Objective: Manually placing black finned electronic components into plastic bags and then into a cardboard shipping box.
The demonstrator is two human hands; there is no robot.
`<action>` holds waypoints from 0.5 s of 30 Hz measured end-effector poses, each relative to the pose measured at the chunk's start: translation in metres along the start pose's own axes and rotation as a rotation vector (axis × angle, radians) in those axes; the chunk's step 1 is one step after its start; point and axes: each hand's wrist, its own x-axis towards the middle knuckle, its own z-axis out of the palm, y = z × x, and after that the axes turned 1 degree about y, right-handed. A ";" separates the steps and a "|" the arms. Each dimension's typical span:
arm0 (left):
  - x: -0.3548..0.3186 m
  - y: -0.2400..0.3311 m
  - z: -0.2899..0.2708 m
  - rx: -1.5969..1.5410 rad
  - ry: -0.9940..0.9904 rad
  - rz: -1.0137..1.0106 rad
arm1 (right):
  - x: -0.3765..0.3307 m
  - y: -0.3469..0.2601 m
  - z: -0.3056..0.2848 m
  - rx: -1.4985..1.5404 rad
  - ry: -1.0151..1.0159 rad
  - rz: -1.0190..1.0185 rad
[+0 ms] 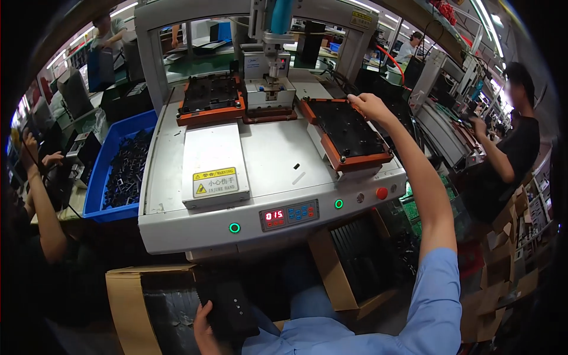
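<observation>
At the lower left, my left hand (203, 322) grips a flat black plastic case (232, 305) by its left edge, low near my lap. A few small light dots show on its face. My right hand (370, 107) reaches to the far right corner of the right-hand orange-brown fixture (362, 158). Its fingers are bent together at the edge of the black plastic panel (343, 126) lying in that fixture; the fingertips are partly hidden. A second orange-brown fixture (210, 118) at the left also carries a black panel (210, 93).
Between the fixtures stands a machine head (274, 71) over a metal block. The white bench (278, 171) has a lit control panel (289, 213) and red button (381, 193). A blue bin (97, 198) of small black parts is left; cardboard boxes (127, 307) sit below. A co-worker (513, 136) stands right.
</observation>
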 end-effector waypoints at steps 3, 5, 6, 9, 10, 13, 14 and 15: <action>0.014 -0.005 -0.018 0.030 0.010 0.017 | 0.028 0.023 -0.001 -0.210 -0.007 -0.154; 0.012 -0.005 -0.021 -0.007 -0.004 0.016 | 0.024 0.019 0.004 -0.206 0.001 -0.195; 0.011 -0.004 -0.021 -0.036 -0.028 0.009 | 0.019 0.019 0.006 -0.129 0.005 -0.131; 0.008 0.000 -0.008 -0.011 -0.090 -0.013 | 0.016 0.018 0.005 -0.056 0.030 -0.033; 0.007 0.001 -0.010 -0.006 -0.090 -0.010 | 0.014 0.013 0.008 -0.045 0.037 -0.011; 0.010 0.000 -0.017 -0.083 -0.033 -0.015 | -0.008 0.011 -0.006 -0.016 -0.033 0.060; 0.011 -0.001 -0.018 -0.100 -0.073 -0.024 | -0.017 0.017 -0.010 -0.098 -0.027 -0.026; 0.013 -0.002 -0.019 -0.117 -0.115 -0.034 | -0.027 0.025 -0.013 -0.181 -0.020 -0.110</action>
